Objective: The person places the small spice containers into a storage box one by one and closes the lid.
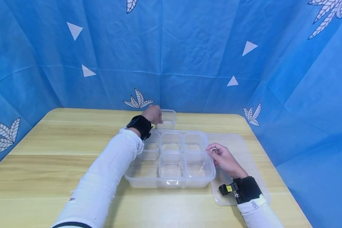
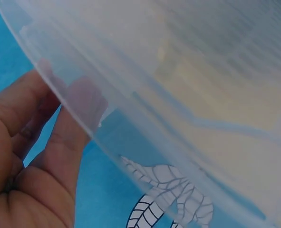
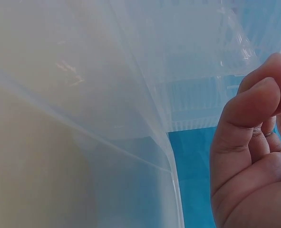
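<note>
A large clear plastic box [image 1: 136,182] stands mid-table. Several small clear containers [image 1: 172,166] sit in it, in two rows; bare box floor shows at its front left. Just behind the box is another small clear container [image 1: 169,119]. My left hand [image 1: 153,114] pinches that container at its left side; in the left wrist view the left fingers [image 2: 85,102] show partly through blurred translucent plastic. At the large box's right rim, my right hand [image 1: 223,160] pinches the edge between thumb and index finger. In the right wrist view the right fingertips [image 3: 261,92] are close together.
A flat translucent lid [image 1: 245,155] lies on the table right of the box, partly beneath the right forearm. The wooden table [image 1: 45,158] extends left. A blue patterned cloth [image 1: 188,57] hangs behind and along the sides.
</note>
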A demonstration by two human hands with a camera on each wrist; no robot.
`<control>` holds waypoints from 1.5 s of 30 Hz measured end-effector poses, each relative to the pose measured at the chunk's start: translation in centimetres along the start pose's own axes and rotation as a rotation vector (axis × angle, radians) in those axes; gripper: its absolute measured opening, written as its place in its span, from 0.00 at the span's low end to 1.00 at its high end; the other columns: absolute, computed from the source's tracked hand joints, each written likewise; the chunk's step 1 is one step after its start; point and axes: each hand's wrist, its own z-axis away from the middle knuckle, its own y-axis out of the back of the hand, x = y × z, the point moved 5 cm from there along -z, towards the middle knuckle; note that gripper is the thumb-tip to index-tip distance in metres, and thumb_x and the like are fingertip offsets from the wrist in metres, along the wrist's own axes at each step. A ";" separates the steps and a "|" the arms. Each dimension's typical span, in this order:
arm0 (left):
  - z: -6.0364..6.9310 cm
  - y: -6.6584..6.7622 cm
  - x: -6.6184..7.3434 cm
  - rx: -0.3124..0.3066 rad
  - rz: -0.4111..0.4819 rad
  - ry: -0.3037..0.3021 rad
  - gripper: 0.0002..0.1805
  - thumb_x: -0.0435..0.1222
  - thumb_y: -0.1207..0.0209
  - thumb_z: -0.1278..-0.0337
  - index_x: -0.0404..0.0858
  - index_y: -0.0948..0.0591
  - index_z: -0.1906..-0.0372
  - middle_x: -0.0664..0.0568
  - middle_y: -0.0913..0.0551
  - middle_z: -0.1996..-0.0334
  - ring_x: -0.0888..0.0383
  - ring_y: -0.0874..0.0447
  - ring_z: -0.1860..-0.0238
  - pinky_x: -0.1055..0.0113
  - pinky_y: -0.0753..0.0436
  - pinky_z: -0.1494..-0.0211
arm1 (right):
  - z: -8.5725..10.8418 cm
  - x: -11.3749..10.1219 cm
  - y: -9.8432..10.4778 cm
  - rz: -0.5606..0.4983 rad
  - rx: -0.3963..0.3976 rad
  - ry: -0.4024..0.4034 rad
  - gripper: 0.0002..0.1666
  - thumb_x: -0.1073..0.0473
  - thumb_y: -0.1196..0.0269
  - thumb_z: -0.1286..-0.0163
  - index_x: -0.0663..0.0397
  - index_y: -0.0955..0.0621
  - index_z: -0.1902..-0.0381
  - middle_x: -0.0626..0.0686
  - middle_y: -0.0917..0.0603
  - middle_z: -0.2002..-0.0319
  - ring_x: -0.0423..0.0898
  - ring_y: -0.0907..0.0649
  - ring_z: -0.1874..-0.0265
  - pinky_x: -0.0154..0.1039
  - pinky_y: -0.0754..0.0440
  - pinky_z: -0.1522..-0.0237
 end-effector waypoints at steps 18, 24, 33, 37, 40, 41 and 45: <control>1.2 0.9 0.5 0.049 0.042 -0.063 0.22 0.36 0.36 0.40 0.40 0.25 0.89 0.56 0.30 0.89 0.54 0.26 0.71 0.57 0.31 0.38 | 0.0 0.1 0.1 0.004 0.006 -0.006 0.13 0.65 0.47 0.26 0.72 0.29 0.51 0.52 0.25 0.73 0.41 0.27 0.82 0.34 0.24 0.79; 1.3 1.5 0.8 0.088 0.021 -0.093 0.21 0.36 0.35 0.41 0.39 0.24 0.88 0.55 0.27 0.86 0.53 0.24 0.71 0.57 0.34 0.34 | 0.0 0.0 0.1 0.002 0.004 -0.005 0.13 0.65 0.47 0.26 0.72 0.29 0.51 0.52 0.25 0.73 0.41 0.26 0.82 0.34 0.24 0.79; 1.9 2.0 0.9 0.085 0.069 -0.082 0.17 0.36 0.35 0.40 0.36 0.21 0.84 0.55 0.30 0.84 0.55 0.30 0.73 0.62 0.28 0.57 | -0.1 0.0 0.0 -0.009 0.001 -0.010 0.13 0.65 0.47 0.26 0.72 0.29 0.50 0.52 0.25 0.73 0.41 0.27 0.82 0.34 0.24 0.79; 2.0 2.1 0.8 0.094 0.080 -0.090 0.21 0.35 0.35 0.41 0.40 0.26 0.88 0.55 0.33 0.86 0.57 0.33 0.76 0.65 0.31 0.63 | 0.0 0.0 0.0 -0.015 -0.002 -0.016 0.13 0.64 0.47 0.26 0.72 0.30 0.50 0.52 0.25 0.73 0.41 0.27 0.82 0.34 0.25 0.79; 2.1 2.2 0.7 0.101 0.092 -0.090 0.22 0.36 0.35 0.41 0.41 0.27 0.89 0.55 0.34 0.86 0.57 0.34 0.76 0.65 0.32 0.64 | 0.0 0.0 0.0 -0.016 -0.004 -0.016 0.14 0.64 0.47 0.26 0.72 0.30 0.50 0.52 0.25 0.73 0.41 0.27 0.82 0.34 0.25 0.79; 2.1 2.2 0.7 0.103 0.094 -0.091 0.22 0.36 0.35 0.41 0.41 0.27 0.89 0.55 0.34 0.86 0.56 0.34 0.76 0.64 0.31 0.63 | 0.0 0.0 0.0 -0.016 -0.004 -0.016 0.14 0.64 0.47 0.26 0.72 0.30 0.50 0.52 0.25 0.73 0.41 0.27 0.82 0.34 0.25 0.79; 2.2 2.3 0.8 0.110 0.081 -0.099 0.18 0.36 0.35 0.41 0.36 0.22 0.85 0.55 0.31 0.85 0.55 0.31 0.74 0.62 0.30 0.56 | 0.0 0.1 -0.1 -0.015 -0.001 -0.014 0.13 0.64 0.47 0.26 0.72 0.29 0.51 0.52 0.25 0.73 0.40 0.27 0.82 0.34 0.25 0.79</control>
